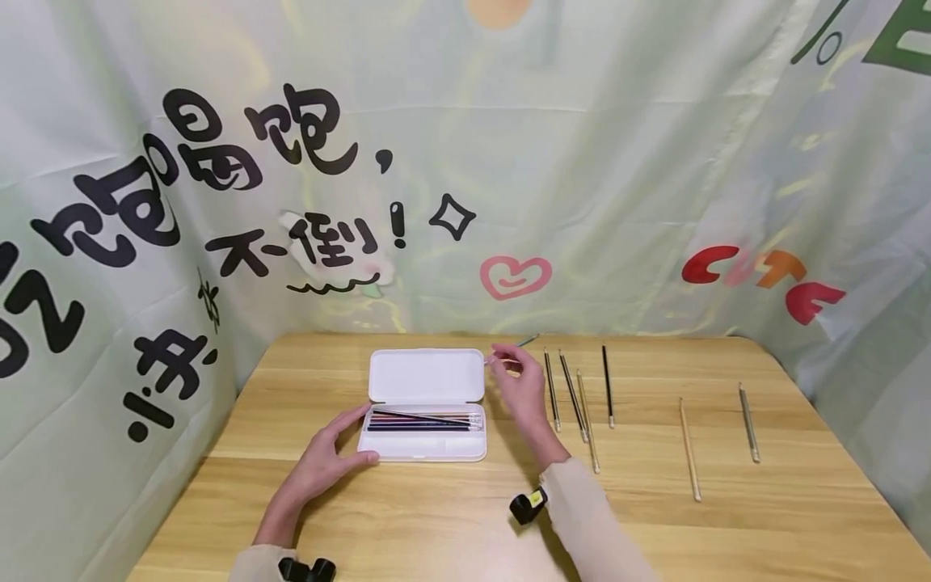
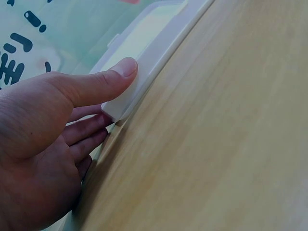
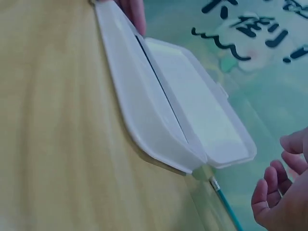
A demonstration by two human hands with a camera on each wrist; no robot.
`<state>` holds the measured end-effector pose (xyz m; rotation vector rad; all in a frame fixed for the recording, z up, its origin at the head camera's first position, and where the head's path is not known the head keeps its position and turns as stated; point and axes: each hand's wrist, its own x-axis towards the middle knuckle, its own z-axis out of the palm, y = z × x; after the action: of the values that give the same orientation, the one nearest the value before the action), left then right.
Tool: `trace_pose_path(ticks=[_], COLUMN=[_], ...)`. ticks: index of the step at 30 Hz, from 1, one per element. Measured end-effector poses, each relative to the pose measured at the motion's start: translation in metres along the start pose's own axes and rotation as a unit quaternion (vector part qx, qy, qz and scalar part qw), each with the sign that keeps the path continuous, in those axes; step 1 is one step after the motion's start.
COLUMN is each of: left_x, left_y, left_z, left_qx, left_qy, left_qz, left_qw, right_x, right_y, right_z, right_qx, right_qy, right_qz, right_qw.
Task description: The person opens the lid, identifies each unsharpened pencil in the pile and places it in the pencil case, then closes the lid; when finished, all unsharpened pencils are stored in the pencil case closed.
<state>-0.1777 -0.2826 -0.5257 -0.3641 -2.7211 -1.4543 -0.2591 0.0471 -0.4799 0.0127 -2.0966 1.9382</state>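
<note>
A white pencil case [image 1: 418,449] lies on the table with its lid [image 1: 426,376] folded back. Several dark and coloured pencils [image 1: 418,428] lie lengthwise inside. My left hand [image 1: 327,461] grips the case's left end; the left wrist view shows the thumb over its corner and the other fingers along the side. Beside the lid's right edge is my right hand [image 1: 520,384], fingers loosely bent. A teal pencil [image 3: 225,204] with a metal ferrule lies near it; in the right wrist view the hand appears apart from this pencil, partly hidden in the head view.
Right of my right hand, several pencils lie spread over the wooden table [image 1: 436,517]: black ones [image 1: 608,386], a natural wood one [image 1: 689,449] and a grey one [image 1: 749,422]. A printed curtain [image 1: 604,178] hangs behind the table's back edge and at both sides.
</note>
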Motion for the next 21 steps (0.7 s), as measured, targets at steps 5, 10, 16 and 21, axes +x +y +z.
trace_pose_path(ticks=[5, 10, 16, 21], left_x=[0.001, 0.0, 0.002, 0.002], left_y=[0.001, 0.001, 0.0, 0.001], left_z=[0.0, 0.0, 0.002, 0.001], left_qx=[-0.005, -0.006, 0.0, 0.001], left_qy=[-0.001, 0.001, -0.004, -0.003], left_qz=[0.004, 0.004, -0.005, -0.024], left_qw=[1.0, 1.0, 1.0, 0.9997], right_x=[0.013, 0.015, 0.014, 0.006], right_y=[0.005, 0.008, 0.007, 0.002], right_z=[0.001, 0.006, 0.007, 0.003], right_qx=[0.029, 0.04, 0.066, 0.109], right_qy=[-0.012, -0.029, -0.029, -0.048], right_qz=[0.069, 0.103, 0.11, 0.108], right_qw=[0.9971, 0.9935, 0.9913, 0.987])
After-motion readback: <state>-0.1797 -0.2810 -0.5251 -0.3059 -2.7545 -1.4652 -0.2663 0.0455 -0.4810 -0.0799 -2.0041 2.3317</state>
